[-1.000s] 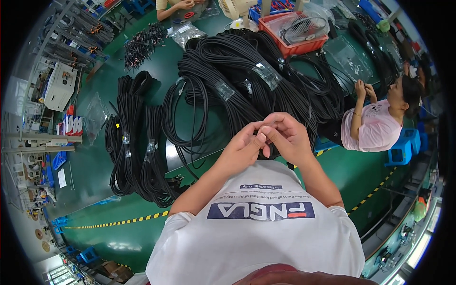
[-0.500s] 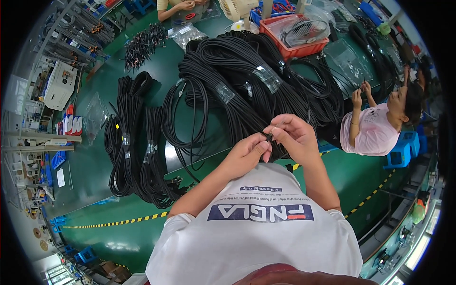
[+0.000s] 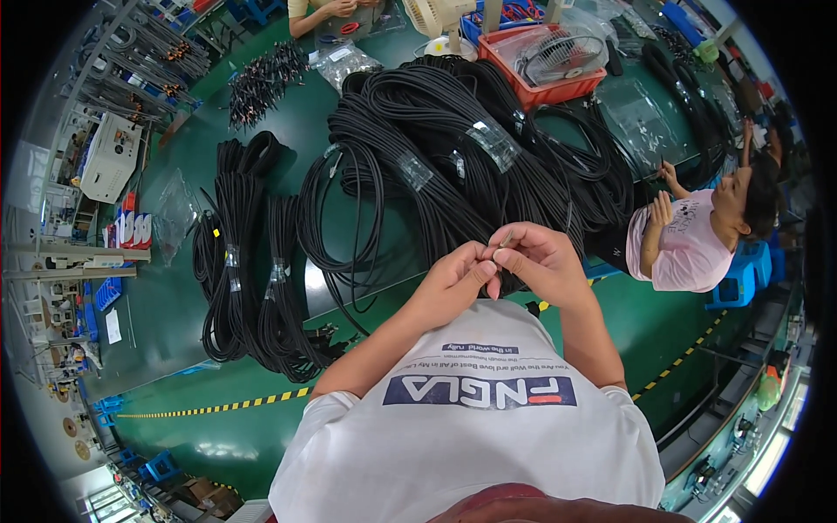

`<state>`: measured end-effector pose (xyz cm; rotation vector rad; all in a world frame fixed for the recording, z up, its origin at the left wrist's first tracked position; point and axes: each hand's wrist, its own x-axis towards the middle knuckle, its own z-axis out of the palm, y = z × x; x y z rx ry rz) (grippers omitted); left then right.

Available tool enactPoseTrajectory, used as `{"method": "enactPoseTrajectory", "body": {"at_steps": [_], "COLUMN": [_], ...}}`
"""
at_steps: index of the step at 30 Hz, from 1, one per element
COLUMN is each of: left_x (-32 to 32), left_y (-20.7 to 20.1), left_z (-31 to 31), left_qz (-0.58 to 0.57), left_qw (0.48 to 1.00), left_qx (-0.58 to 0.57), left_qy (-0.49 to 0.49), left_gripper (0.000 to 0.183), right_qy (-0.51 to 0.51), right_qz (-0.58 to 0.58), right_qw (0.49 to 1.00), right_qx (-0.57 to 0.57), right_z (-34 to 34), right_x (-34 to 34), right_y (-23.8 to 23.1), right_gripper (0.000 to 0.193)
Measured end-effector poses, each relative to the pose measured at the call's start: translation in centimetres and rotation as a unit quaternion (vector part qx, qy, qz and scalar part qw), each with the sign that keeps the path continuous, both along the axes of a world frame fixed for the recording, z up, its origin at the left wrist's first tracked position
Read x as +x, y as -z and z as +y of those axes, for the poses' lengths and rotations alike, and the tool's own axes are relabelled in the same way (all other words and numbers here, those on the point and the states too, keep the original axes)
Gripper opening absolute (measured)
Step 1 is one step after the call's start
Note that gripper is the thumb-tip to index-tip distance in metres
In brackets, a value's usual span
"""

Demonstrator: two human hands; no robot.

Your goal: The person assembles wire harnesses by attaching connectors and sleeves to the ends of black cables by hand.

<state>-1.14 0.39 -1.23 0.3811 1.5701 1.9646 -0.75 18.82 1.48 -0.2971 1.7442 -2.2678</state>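
My left hand and my right hand meet in front of my chest, at the near edge of the green table. Thumb and fingers of both are pinched together. Between the right fingertips shows a small, slim metallic piece, too small to name. The left fingers close at its lower end, and whatever they grip is hidden. Just beyond my hands lies a large pile of black cable coils, bound with clear tape. A looser black cable loop lies left of the pile.
More taped cable bundles lie at the left. An orange crate holding a fan stands at the far right, beside a beige fan. Short cables are heaped far left. A co-worker in pink is at the right; another person's hands show at the far edge.
My right fingers have shifted slightly, and the small metallic piece now shows upright between them. The co-worker at the right has moved their hands apart.
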Motion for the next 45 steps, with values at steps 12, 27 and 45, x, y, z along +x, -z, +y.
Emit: {"method": "enactPoseTrajectory", "body": {"at_steps": [12, 27, 45], "left_x": [0.2, 0.2, 0.0], "left_y": [0.8, 1.1, 1.6], "left_z": [0.4, -0.1, 0.4], "left_qz": [0.013, 0.017, 0.073], "left_qw": [0.998, 1.000, 0.995], "left_qx": [0.057, -0.019, -0.034], "left_qy": [0.020, 0.017, 0.054], "left_gripper": [0.023, 0.019, 0.025], "right_qy": [0.045, -0.001, 0.034], "right_qz": [0.006, 0.029, 0.007], "right_qw": [0.999, 0.996, 0.999], "right_qx": [0.019, 0.080, 0.041], "right_z": [0.1, 0.3, 0.2], "right_x": [0.0, -0.1, -0.3], "right_y": [0.0, 1.1, 1.0], "right_gripper": [0.015, 0.014, 0.010]}}
